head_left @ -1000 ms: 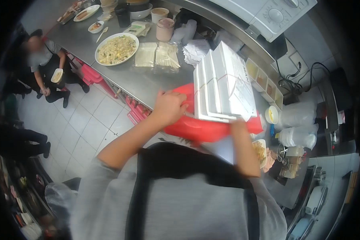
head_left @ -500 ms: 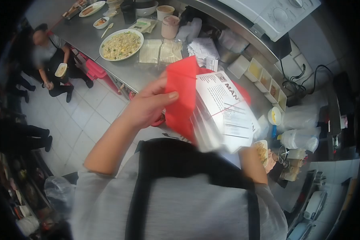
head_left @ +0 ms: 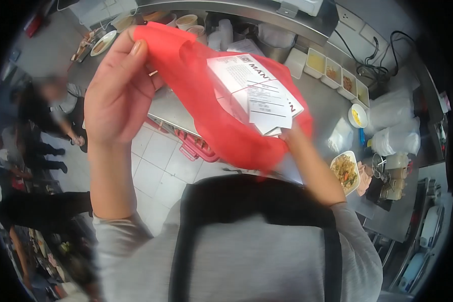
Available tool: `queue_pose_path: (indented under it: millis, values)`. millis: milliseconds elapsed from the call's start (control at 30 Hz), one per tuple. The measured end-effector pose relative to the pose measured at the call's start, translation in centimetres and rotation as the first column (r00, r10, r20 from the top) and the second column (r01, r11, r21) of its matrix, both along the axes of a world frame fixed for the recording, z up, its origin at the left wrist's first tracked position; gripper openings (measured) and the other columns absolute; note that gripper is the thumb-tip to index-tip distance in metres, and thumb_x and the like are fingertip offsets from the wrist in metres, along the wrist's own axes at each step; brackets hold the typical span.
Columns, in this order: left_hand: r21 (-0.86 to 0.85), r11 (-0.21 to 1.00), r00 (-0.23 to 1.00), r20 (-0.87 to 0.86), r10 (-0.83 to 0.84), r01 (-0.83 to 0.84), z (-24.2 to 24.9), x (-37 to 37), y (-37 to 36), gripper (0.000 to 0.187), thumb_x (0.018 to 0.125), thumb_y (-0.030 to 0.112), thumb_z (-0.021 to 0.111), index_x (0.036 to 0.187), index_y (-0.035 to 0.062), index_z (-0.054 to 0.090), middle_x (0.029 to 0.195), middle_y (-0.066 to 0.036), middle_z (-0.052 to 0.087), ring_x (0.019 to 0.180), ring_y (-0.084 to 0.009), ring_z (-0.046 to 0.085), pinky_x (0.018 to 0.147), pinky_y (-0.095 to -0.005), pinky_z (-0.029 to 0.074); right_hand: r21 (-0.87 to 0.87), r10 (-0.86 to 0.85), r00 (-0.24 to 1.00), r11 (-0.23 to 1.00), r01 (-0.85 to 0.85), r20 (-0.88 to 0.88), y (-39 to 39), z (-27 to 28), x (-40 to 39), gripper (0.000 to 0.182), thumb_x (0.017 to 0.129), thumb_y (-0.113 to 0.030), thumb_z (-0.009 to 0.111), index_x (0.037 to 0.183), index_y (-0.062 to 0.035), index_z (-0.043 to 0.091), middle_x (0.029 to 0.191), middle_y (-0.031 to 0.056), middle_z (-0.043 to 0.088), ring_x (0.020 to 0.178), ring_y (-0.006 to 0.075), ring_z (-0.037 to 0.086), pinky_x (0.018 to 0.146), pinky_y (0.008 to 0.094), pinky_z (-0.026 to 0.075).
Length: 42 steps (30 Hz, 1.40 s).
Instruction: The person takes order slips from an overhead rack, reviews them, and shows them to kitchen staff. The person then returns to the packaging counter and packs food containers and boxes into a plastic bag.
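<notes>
My left hand (head_left: 118, 90) is raised at the left and pinches the edge of a red fabric-like bag (head_left: 231, 133) between thumb and fingers. The bag is stretched wide between my arms. Inside its mouth lies a white printed package (head_left: 231, 68) with "MAN" lettering, and a thin red band crosses it. A printed receipt (head_left: 269, 103) lies on the package's front. My right hand (head_left: 286, 135) is at the package's lower end, with its fingers mostly hidden behind the paper; it appears to grip the package.
A steel counter (head_left: 323, 108) holds food tubs (head_left: 332, 70), a small bowl (head_left: 357, 116) and clear plastic bags (head_left: 395, 138). Right of my forearm is a container of fried rice (head_left: 345, 173). A pink crate (head_left: 199, 148) sits under the counter; another person (head_left: 50, 110) is at the left.
My left hand has moved left and up, pulling the red bag out wide. The package now sits within the spread bag, slightly further left and higher. The view has shifted.
</notes>
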<state>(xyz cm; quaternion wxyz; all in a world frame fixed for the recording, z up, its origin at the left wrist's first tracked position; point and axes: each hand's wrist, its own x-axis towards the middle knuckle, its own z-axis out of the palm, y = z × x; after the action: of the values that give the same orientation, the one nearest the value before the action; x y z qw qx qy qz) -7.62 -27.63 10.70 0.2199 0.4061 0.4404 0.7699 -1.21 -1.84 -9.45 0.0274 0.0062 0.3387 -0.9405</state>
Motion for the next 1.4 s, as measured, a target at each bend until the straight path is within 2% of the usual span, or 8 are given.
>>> queue_pose_path:
  millis: [100,300,400,500,600,767,1267,1400]
  values:
    - [-0.112,0.994,0.999,0.044,-0.015,0.020,-1.3,0.0,0.4,0.027,0.093,0.018,0.045,0.113,-0.0001,0.044,0.100,-0.010,0.058,0.083,-0.0149,0.058,0.073,-0.0286,0.047,0.398,-0.090,0.994,0.912,0.104,-0.053,0.5,-0.2,0.5,0.045,0.094,-0.033,0.042,0.125,-0.0010,0.047,0.117,0.0172,0.057,0.106,0.0274,0.056,0.092,0.0379,0.044]
    - [-0.115,0.979,0.979,0.136,-0.150,0.166,-3.8,1.7,-1.3,0.022,0.090,0.019,0.052,0.102,0.0035,0.043,0.091,-0.007,0.054,0.068,-0.0112,0.052,0.060,-0.0231,0.041,0.944,-0.361,0.908,0.164,0.286,-0.213,4.2,0.0,5.2,0.044,0.093,-0.033,0.044,0.123,-0.0020,0.049,0.115,0.0166,0.058,0.104,0.0264,0.057,0.091,0.0357,0.044]
    - [-0.242,0.960,0.986,0.049,0.158,-0.142,-5.0,2.8,-1.3,0.018,0.093,0.017,0.048,0.104,0.0044,0.042,0.091,-0.005,0.057,0.070,-0.0090,0.053,0.061,-0.0201,0.041,0.971,-0.666,0.745,0.200,0.133,0.036,5.8,5.9,6.7,0.044,0.090,-0.036,0.050,0.118,-0.0030,0.054,0.112,0.0141,0.060,0.100,0.0219,0.057,0.089,0.0305,0.043]
    - [-0.271,0.957,0.992,0.030,0.120,-0.107,-7.5,2.5,-1.4,0.037,0.085,0.017,0.062,0.113,0.0040,0.042,0.103,-0.007,0.058,0.088,-0.0101,0.056,0.076,-0.0253,0.045,0.928,-0.495,0.860,0.252,0.275,-0.120,5.9,7.0,7.0,0.048,0.089,-0.038,0.051,0.121,-0.0018,0.053,0.117,0.0124,0.058,0.107,0.0221,0.055,0.095,0.0315,0.040]
    - [-0.375,0.879,0.926,0.114,0.360,-0.295,-11.5,4.4,1.4,0.049,0.084,0.012,0.064,0.124,0.0021,0.039,0.111,-0.008,0.057,0.100,-0.0167,0.057,0.090,-0.0311,0.044,0.530,-0.167,0.983,0.841,0.104,0.072,5.0,5.5,4.7,0.042,0.089,-0.035,0.052,0.119,-0.0042,0.055,0.111,0.0099,0.060,0.104,0.0186,0.057,0.089,0.0295,0.043]
    - [-0.319,0.931,0.830,0.460,0.316,-0.177,-13.4,7.5,5.0,0.043,0.091,0.017,0.054,0.127,0.0017,0.038,0.113,-0.007,0.056,0.100,-0.0151,0.055,0.086,-0.0287,0.043,0.416,-0.026,0.991,0.909,-0.031,0.130,2.0,5.3,5.1,0.053,0.089,-0.032,0.053,0.131,-0.0035,0.040,0.120,0.0094,0.055,0.109,0.0179,0.054,0.092,0.0308,0.042]
    - [-0.014,0.993,0.815,0.573,-0.088,0.117,-13.4,4.6,4.3,0.045,0.096,0.029,0.041,0.134,0.0059,0.033,0.129,-0.014,0.047,0.122,-0.0275,0.044,0.103,-0.0416,0.032,0.209,-0.333,0.916,0.934,0.288,0.224,3.9,6.5,9.6,0.063,0.080,-0.015,0.066,0.130,0.0059,0.034,0.122,0.0166,0.052,0.108,0.0230,0.055,0.095,0.0337,0.043]
    - [0.284,0.912,0.849,0.358,-0.388,0.296,-13.0,1.8,1.9,0.043,0.097,0.036,0.036,0.128,0.0065,0.037,0.086,-0.004,0.059,0.081,-0.0175,0.055,0.086,-0.0362,0.043,0.075,-0.205,0.964,0.978,0.195,0.167,8.4,4.6,11.0,0.052,0.082,-0.017,0.062,0.124,0.0056,0.043,0.118,0.0167,0.055,0.106,0.0234,0.057,0.094,0.0350,0.045]
